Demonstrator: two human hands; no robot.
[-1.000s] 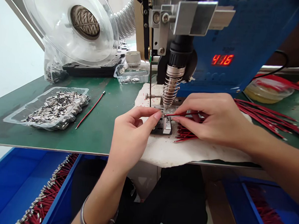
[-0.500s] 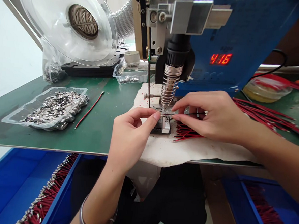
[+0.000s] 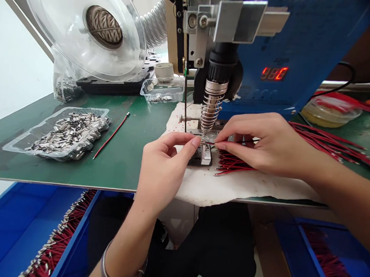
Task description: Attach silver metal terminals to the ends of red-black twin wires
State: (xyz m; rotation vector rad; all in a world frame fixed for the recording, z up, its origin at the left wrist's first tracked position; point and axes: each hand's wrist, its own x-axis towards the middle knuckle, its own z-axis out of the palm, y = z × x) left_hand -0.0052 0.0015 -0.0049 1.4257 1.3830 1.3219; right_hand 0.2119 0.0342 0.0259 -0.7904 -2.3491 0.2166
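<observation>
My right hand [image 3: 266,143] pinches a thin red and black wire [image 3: 231,142] and holds its tip under the coiled soldering head [image 3: 212,109] of the blue machine [image 3: 303,49]. My left hand [image 3: 164,170] is closed in a pinch at the small metal fixture [image 3: 204,154], thumb and forefinger meeting right at the wire's tip; what it grips is too small to name. A bundle of red wires [image 3: 233,164] lies on the white cloth [image 3: 226,185] under my right hand.
A clear bag of small metal sleeves [image 3: 69,133] lies on the green table [image 3: 127,160] at left, with one loose red wire [image 3: 111,136] beside it. More red wires [image 3: 332,143] fan out at right. Blue bins [image 3: 25,233] with finished wires sit below the table edge. A clear spool [image 3: 94,28] stands behind.
The wire tip has moved left from open air to the fixture under the soldering head. The red display has changed from 416 to a different, unclear reading.
</observation>
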